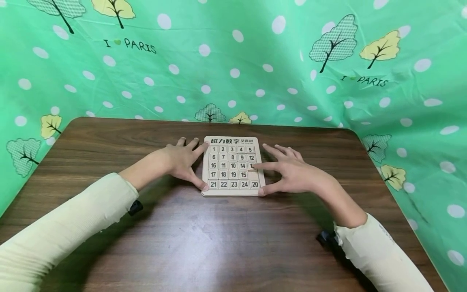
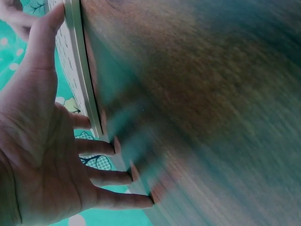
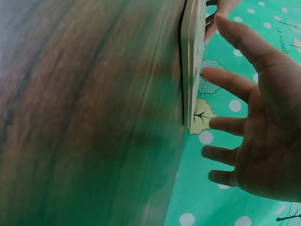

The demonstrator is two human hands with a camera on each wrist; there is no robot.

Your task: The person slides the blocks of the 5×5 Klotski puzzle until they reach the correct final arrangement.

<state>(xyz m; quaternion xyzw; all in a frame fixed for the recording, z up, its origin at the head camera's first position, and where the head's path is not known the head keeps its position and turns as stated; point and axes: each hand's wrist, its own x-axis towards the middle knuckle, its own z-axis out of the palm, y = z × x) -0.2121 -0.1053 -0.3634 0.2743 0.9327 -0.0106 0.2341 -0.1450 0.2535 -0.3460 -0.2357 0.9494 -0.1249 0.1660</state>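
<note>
The number board [image 1: 233, 193] lay flat on the wooden table [image 1: 182, 243], toward its far side and between the two hands. The left hand [image 1: 184, 162] was spread wide, with thumb and index finger at the board's left edge; it enclosed nothing. The right hand [image 1: 292, 172] was likewise spread, its index fingertip on a tile [image 1: 250, 166] in the rightmost column and its thumb at the lower right corner; it pinched nothing. The vacant cell [image 1: 253, 175] was directly below that tile (whose full number I could not read, because the finger covered it).

In my judgement, the main risk was a crooked push: if the finger pressed at an angle, the tile could catch on its neighbours. Too light a pressure could let the fingertip slip off. With such loose support, the board could also turn on the table. Finally, a careless thumb could move tile 20 [image 1: 255, 185] upward and so block the vacant cell.
</note>
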